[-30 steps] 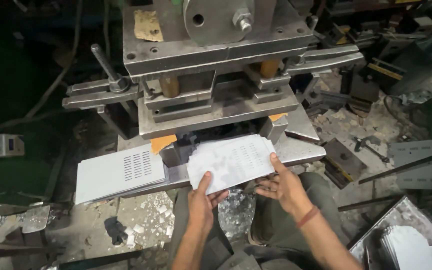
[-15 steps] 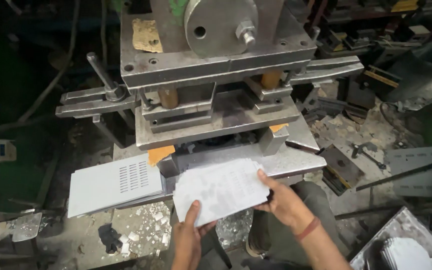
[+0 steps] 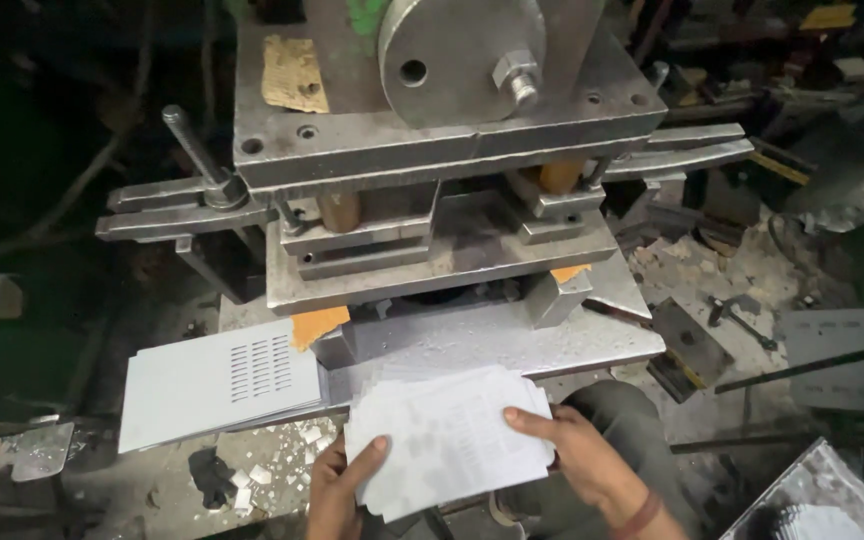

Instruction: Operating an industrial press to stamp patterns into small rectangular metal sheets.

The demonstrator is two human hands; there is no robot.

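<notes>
while held clear of the die: pale metal sheet (image 3: pixel 447 440), flat, gripped by both hands just in front of the press bed (image 3: pixel 512 340), blurred by motion
done so far: stack of slotted sheets (image 3: pixel 217 380) lying at the left end of the bed, louvre slots visible on the top one; small white offcuts (image 3: pixel 272 460) scattered below it; judged to be finished pieces and punch waste
left to do: sheet in hand shows faint markings but no clear slots through the blur; die gap under the upper block (image 3: pixel 432 250) shows no sheet in it; judged mid-cycle, between pieces
left hand (image 3: pixel 337 480): low at the sheet's near-left corner, thumb on top, fingers tucked beneath, pinching the edge
right hand (image 3: pixel 572 455): on the right edge, fingers (image 3: pixel 527 420) spread narrowly over the top face, thumb hidden below; red band at the wrist
arm pose: both forearms rising from the bottom edge, wrists close in above the lap, sheet tilted slightly down to the left
nearby: lever handle (image 3: pixel 197 150) at the press's left, untouched
</notes>
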